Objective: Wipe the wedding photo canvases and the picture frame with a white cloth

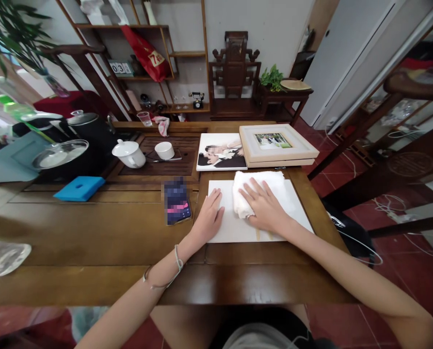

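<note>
On the bench (pixel 103 228), the left hand (pixel 209 219) rests on the left side of a white board (pixel 231 229), its grip loose. On the board, a white towel (pixel 277 182) lies under the flat, spread right hand (pixel 265 206). The towel looks soft and light, easy to pinch; the stiff-looking board seems best held by its edges.

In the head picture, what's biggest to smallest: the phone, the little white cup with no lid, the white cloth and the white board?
1. White board, though partly covered
2. White cloth, also partly hidden, by the right hand
3. Phone
4. Little white cup, which is also farther away
</note>
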`<state>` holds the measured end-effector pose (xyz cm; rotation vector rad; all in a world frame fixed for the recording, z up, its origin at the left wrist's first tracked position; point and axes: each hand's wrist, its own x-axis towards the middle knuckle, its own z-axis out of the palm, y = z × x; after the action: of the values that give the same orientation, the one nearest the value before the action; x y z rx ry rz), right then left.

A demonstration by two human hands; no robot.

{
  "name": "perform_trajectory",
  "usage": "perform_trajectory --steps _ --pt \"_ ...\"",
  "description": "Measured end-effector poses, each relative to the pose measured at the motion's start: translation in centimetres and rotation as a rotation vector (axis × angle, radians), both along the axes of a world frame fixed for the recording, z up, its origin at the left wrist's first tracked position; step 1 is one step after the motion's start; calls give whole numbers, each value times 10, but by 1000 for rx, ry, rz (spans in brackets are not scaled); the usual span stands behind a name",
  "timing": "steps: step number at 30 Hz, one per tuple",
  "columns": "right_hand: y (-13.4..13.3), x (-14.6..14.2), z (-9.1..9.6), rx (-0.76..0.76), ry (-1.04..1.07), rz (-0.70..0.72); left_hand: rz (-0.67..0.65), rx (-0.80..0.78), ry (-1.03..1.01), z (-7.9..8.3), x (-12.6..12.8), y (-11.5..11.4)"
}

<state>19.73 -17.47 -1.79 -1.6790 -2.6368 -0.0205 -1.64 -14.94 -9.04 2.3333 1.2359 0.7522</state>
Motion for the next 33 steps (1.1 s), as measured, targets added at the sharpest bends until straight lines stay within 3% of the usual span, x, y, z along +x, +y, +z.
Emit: perform_trajectory --steps 2,7,10,14,19,22,25,30,33 --pt "-15 -2 -1 -1 1 32 2 6 -5 -1 0 0" --pt "-87 1 8 -122 56 132 -5 -2 -17 1 0 -2" --pt "-104 10 18 -230 127 170 -15 -10 -3 3 0 -2" --pt "-72 28 20 -288 214 114 -32 -25 14 5 0 -2" --pt "-5 50 -2 -96 242 -38 -35 -50 44 7 -1 -1" --pt "3 54 -9 -31 203 -95 -34 -54 46 8 0 -2" --pt "-27 51 -7 -49 142 -80 -32 -58 45 8 0 -2" --pt "-109 54 11 -128 105 -9 -23 -44 12 9 0 -2" --pt "-126 67 21 -193 109 52 -29 -41 5 9 0 -2"
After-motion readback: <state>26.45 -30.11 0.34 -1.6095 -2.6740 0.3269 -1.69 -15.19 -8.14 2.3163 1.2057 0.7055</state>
